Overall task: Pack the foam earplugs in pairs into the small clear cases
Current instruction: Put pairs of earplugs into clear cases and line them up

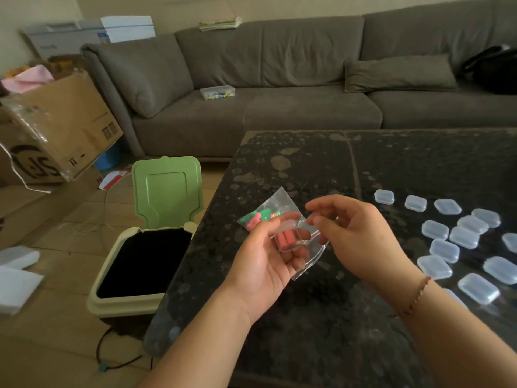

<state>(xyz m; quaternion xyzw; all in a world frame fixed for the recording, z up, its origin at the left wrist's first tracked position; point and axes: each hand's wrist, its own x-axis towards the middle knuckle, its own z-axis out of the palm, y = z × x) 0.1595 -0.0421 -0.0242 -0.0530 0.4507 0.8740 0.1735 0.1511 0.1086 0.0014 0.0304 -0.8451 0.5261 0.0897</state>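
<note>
Left hand (268, 253) grips a clear case (291, 239) and bag (268, 217) above the surface's (307, 163) bare left edge; right hand (355, 233) pinches the bag's blurred rim.

Home living room. Grey sofa (279, 79) with cushion (400, 74) beyond my hands, dark stone-top coffee table (307, 169) under them, green-lidded bin (156, 236) left of my left hand, cardboard boxes (56, 127) far left, tiled floor (56, 345).
</note>
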